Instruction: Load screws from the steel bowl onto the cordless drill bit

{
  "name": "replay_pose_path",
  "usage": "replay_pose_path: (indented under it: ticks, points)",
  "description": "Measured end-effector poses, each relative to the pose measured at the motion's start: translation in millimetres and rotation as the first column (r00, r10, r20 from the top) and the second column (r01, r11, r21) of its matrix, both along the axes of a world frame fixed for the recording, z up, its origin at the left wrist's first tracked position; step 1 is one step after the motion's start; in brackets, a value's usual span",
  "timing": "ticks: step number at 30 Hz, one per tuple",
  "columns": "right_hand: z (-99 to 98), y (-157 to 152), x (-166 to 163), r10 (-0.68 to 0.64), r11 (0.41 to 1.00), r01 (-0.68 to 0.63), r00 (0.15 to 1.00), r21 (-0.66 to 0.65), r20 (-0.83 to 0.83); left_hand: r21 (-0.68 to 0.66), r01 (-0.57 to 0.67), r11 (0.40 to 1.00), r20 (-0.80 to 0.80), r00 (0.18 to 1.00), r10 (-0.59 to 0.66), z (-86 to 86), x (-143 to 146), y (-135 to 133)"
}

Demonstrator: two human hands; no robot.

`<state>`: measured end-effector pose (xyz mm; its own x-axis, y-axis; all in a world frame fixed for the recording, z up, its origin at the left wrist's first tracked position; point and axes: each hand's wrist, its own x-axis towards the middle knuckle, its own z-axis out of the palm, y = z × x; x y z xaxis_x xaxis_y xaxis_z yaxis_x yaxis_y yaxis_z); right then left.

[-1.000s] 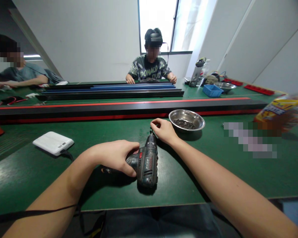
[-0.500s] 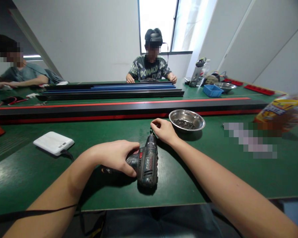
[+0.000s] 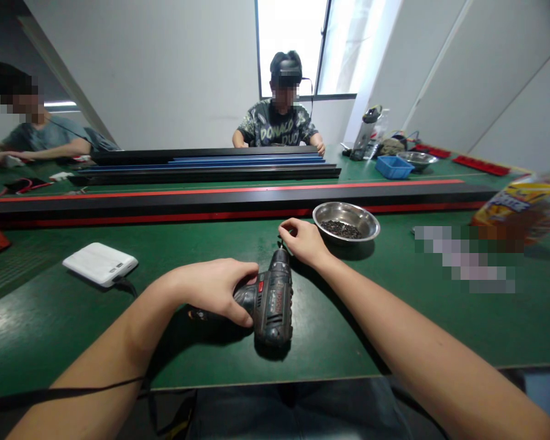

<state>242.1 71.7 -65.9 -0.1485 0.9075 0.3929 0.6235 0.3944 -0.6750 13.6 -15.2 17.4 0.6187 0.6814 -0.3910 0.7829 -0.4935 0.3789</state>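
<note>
A dark cordless drill [image 3: 273, 297] lies on the green table [image 3: 394, 318], its nose pointing away from me. My left hand [image 3: 217, 288] is wrapped round the drill's handle. My right hand [image 3: 302, 240] rests just past the drill's nose, fingers curled in a pinch; what it pinches is too small to make out. A steel bowl [image 3: 346, 221] of small dark screws stands close to the right of that hand.
A long black and red rail [image 3: 238, 201] runs across the table beyond my hands, with more black and blue rails [image 3: 206, 166] behind it. A white box [image 3: 101, 263] with a cable lies at left. A person sits opposite, another at far left. A snack bag [image 3: 522, 205] stands at right.
My hands and the drill have stayed put. The person opposite has lifted a black rail at the far side.
</note>
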Motion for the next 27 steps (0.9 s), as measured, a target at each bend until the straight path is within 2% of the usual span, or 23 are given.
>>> replay_pose_path:
  ticks: [27]
  points:
    - [-1.5,0.9,0.2,0.002,1.000,-0.002,1.000,0.003,-0.003,-0.011,-0.008,1.000,0.009,1.000,0.008,0.2,-0.2,-0.4]
